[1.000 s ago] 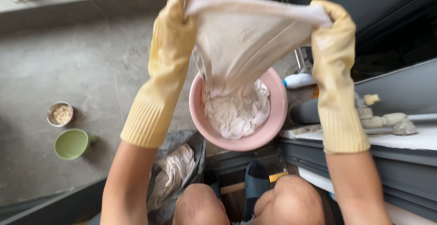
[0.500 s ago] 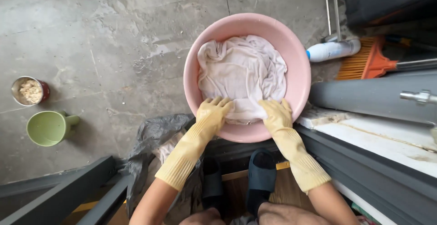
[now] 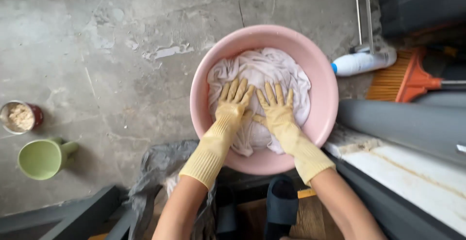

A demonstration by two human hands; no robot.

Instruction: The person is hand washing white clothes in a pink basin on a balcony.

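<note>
While both yellow rubber-gloved hands, left hand (image 3: 234, 99) and right hand (image 3: 276, 108), press flat with fingers spread, equally near, the crumpled white wet cloth (image 3: 257, 70) lies directly beneath and beyond the fingertips, inside the round pink plastic basin (image 3: 204, 75) on grey concrete floor (image 3: 97, 50).

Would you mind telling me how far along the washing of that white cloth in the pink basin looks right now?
Done: the white cloth lies bunched inside the pink basin. In hand: the left hand and right hand, both in yellow gloves, press flat on it, fingers spread. Left: the cloth is not wrung or lifted out; whether it is clean, I cannot tell. A grey bag with more fabric sits beside the basin, untouched.
</note>
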